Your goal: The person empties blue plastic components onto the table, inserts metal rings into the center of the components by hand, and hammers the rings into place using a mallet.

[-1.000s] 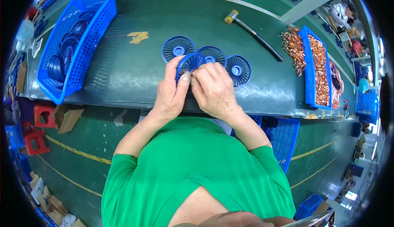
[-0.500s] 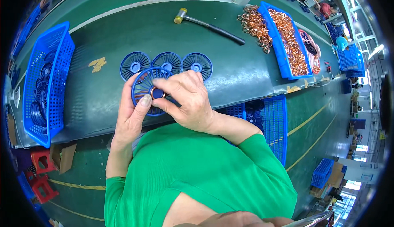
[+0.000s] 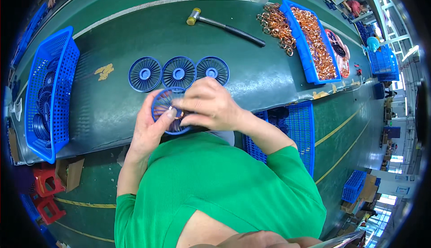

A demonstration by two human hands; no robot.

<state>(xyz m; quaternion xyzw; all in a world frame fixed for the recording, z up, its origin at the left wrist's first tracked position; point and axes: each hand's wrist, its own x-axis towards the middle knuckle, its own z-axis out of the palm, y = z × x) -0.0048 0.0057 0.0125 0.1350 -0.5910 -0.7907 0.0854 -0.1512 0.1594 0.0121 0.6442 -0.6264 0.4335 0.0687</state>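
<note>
"Blue spoked wheel [image 3: 164, 100]: where is it sitting, and how is it likely handling?"

"It's hanging between the two hands by the near edge of the table [image 3: 107, 118], just this side of a row of three similar wheels [image 3: 179, 73]. I'm judging it light and plastic: the rim is probably staying stiff, the thin spokes are looking like the fragile part, and the smooth surface may be feeling a little slippery."

"So where should someone be taking hold?"

"By the rim or the hub, I'm thinking, without pressing on the spokes."

"And how are the hands gripping?"

"The left hand [image 3: 149, 123] is holding the wheel in a narrow grip, its thumb lying across the front, its fingers reaching behind. The right hand [image 3: 210, 105] is keeping a small gap between thumb and fingers beside a copper-coloured ring [image 3: 182, 114]; its fingertips are blurring, so I'm not able to tell whether they're pinching anything."
</note>
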